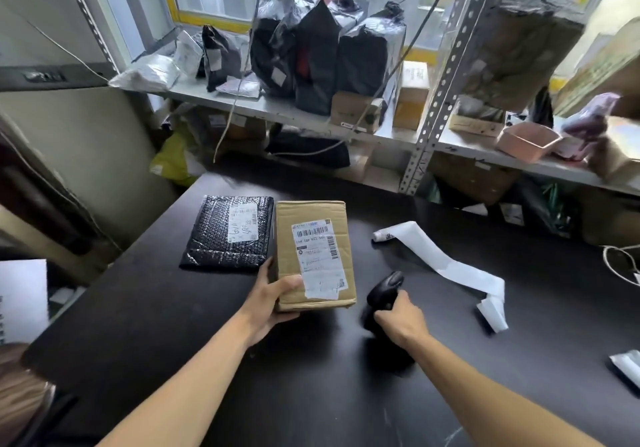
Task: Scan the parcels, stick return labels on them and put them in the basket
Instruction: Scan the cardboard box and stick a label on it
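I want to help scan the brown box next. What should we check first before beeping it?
1. Cardboard box label faces up: ok.
2. Left hand holds the box's near corner steady: ok.
3. Right hand grips the scanner: ok.
4. Scanner aimed at the barcode: cannot tell, it is blurred.
5. Return label strip lies ready on the table: ok.
6. Basket within reach: cannot tell.

The left hand (pixel 273 303) grips the near left corner of a cardboard parcel (pixel 313 252), thumb beside its white shipping label (pixel 320 259). Just beyond its fingers lies a black bubble mailer (pixel 228 233). The right hand (pixel 401 320) grips a black barcode scanner (pixel 382 294); beyond its knuckles trails a white label strip (pixel 446 266) across the dark table (pixel 311 377).
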Action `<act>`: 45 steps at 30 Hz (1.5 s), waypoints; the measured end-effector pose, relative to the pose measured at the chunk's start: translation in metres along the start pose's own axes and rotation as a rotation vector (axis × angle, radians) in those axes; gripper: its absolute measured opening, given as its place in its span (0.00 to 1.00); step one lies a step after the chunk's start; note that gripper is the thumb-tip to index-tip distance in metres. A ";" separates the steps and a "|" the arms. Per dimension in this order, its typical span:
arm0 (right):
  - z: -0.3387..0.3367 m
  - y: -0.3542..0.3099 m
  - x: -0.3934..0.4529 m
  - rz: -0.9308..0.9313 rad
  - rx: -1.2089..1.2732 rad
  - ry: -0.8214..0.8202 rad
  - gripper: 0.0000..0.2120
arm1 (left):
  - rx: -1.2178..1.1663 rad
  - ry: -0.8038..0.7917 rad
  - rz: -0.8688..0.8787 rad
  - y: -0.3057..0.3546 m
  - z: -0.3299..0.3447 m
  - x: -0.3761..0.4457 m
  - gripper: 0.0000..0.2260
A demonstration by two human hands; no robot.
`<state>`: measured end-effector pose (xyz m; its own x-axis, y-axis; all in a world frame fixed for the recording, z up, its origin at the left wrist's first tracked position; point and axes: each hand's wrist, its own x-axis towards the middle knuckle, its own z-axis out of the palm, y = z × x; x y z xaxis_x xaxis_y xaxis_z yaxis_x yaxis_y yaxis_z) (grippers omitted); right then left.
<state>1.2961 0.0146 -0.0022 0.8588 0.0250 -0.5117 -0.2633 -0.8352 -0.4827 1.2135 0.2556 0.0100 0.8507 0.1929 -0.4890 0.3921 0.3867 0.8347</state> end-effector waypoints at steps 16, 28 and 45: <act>-0.065 -0.082 -0.091 -0.338 0.795 -0.334 0.05 | 0.163 0.235 0.211 0.020 0.003 0.016 0.56; -0.062 -0.084 -0.096 -0.368 0.761 -0.351 0.06 | 0.158 0.219 0.226 0.030 0.005 0.007 0.54; -0.027 -0.001 0.000 -0.098 0.141 -0.079 0.16 | 0.221 -0.002 -0.241 0.003 -0.003 0.026 0.17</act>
<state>1.3082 0.0010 0.0173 0.8478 0.1502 -0.5087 -0.2434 -0.7418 -0.6248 1.2359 0.2646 -0.0008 0.7248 0.1175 -0.6789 0.6487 0.2156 0.7299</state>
